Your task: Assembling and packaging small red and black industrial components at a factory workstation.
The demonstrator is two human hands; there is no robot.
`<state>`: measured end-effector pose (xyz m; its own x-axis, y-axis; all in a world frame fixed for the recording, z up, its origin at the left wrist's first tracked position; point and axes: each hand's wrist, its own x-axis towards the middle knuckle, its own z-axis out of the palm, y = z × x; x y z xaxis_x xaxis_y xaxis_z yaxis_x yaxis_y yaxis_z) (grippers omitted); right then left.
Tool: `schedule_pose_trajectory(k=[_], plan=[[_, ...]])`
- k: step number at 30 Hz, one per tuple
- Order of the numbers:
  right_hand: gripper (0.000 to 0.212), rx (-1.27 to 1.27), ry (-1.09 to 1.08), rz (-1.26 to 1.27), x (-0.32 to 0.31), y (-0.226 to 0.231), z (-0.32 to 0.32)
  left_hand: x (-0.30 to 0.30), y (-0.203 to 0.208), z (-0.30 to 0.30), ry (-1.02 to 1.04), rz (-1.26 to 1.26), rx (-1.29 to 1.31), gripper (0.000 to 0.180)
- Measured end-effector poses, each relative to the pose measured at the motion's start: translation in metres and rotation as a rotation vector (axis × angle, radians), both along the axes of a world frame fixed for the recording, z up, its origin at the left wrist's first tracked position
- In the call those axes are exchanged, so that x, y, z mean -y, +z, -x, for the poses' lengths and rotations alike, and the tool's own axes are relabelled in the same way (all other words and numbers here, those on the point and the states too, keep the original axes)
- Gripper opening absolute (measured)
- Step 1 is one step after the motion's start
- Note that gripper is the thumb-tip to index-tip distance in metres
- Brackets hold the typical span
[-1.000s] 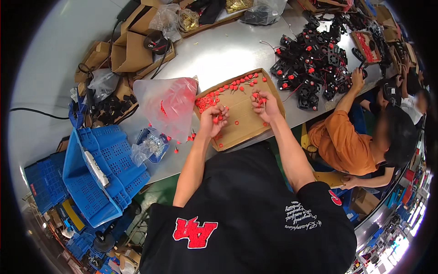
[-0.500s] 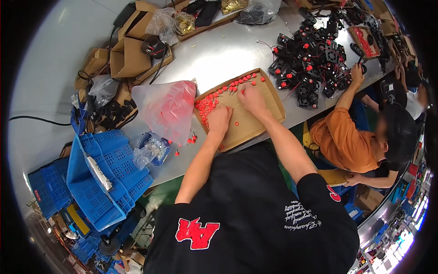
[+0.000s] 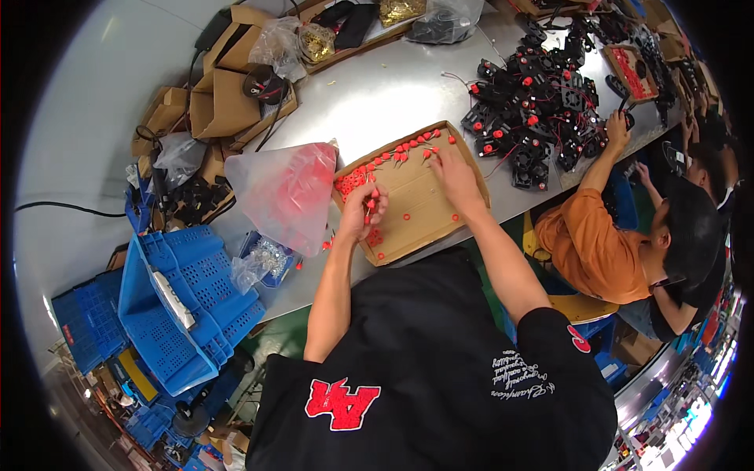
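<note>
Shiny metal tabletop [image 3: 377, 93] bears a shallow cardboard tray [image 3: 428, 206]; left hand [image 3: 363, 212] clutches thin-stemmed red knobs [image 3: 371, 203]; right hand [image 3: 457, 179]: grip hard to tell.

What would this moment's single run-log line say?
left hand: holding red pieces | right hand: over cardboard tray, near loose red pieces | translucent bag: left of tray

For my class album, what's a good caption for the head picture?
At a tray, the left hand holds red parts; the right hand is near others.
</note>
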<state>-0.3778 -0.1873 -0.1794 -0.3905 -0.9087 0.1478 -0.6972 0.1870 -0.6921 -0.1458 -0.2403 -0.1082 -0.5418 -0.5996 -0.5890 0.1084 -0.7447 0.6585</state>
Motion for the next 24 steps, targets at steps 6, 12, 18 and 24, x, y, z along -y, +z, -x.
schedule_pose_trajectory(k=[6,12,18,24], plan=[[0.022,-0.219,0.181,-0.126,-0.003,0.017,-0.001,0.017,-0.011,0.014,0.048,-0.038,-0.085,0.020],[0.020,0.155,-0.049,-0.052,0.007,0.026,0.007,0.016,-0.044,0.068,-0.205,1.320,1.232,0.036],[0.029,-0.195,0.026,-0.083,0.034,0.019,-0.008,0.022,-0.059,0.085,-0.377,1.604,1.479,0.046],[0.029,-0.556,0.090,0.046,0.033,0.009,-0.018,0.023,-0.081,0.082,-0.362,1.659,1.420,0.038]])
